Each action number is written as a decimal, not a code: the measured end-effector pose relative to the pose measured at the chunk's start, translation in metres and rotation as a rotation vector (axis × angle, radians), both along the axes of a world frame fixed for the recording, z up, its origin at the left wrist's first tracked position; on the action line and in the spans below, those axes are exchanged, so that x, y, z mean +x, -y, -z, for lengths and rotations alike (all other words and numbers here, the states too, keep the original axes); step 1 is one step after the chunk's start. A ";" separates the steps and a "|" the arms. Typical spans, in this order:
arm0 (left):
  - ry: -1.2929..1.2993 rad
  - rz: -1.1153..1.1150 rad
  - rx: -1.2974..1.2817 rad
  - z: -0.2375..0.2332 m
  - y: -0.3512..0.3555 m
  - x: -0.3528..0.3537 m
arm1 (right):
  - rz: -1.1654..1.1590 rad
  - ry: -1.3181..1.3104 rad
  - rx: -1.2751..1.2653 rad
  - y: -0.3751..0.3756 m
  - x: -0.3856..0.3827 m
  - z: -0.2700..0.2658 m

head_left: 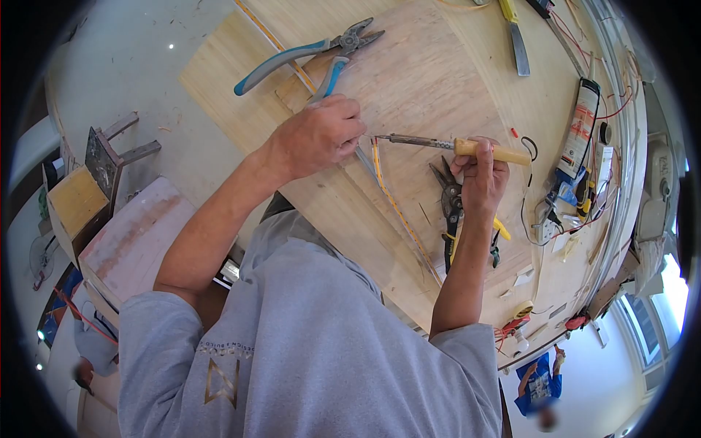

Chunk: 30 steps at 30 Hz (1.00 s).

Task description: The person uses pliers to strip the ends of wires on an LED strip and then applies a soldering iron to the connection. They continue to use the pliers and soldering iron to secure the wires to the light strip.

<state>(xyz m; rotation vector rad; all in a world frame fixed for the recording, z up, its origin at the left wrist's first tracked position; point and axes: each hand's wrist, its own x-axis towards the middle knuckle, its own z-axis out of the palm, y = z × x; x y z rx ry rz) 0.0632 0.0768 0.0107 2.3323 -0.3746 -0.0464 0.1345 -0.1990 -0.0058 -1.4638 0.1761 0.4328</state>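
Right hand [480, 175], its fingers closed around the wooden handle of a soldering iron [420, 140], which lies level above the plywood [438, 66], its tip directed toward the left hand and just beside the upper end of a yellow-lined strip [398, 201]. The fingers of the left hand [325, 137] are curled shut near that tip; whether they pinch anything cannot be told. Blue-handled pliers [351, 40] lie beyond the left hand, and metal snips [451, 196] beside the right.
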 end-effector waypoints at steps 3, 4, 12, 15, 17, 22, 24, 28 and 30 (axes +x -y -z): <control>-0.001 0.003 0.005 0.000 0.000 0.000 | -0.002 0.000 0.006 0.000 0.000 0.000; 0.002 0.002 0.003 0.000 0.000 0.000 | -0.003 -0.002 0.008 0.000 0.000 0.000; 0.019 -0.004 -0.015 0.002 0.000 0.000 | -0.006 0.011 0.021 0.000 0.000 0.001; 0.022 -0.010 -0.015 0.002 0.001 0.000 | -0.009 0.012 0.019 -0.001 0.000 0.000; 0.019 -0.013 -0.014 0.002 0.001 -0.001 | -0.009 0.011 0.023 -0.001 0.000 0.000; 0.017 -0.021 -0.009 0.001 0.001 -0.001 | 0.000 0.007 0.036 0.001 0.000 0.002; 0.018 -0.025 -0.006 0.000 0.001 -0.001 | 0.001 0.003 0.036 0.001 0.000 0.002; 0.015 -0.025 -0.001 0.000 0.001 -0.001 | 0.002 0.003 0.029 0.000 0.000 0.000; 0.015 -0.025 -0.002 0.001 0.001 -0.001 | 0.005 0.008 0.023 0.000 0.001 0.001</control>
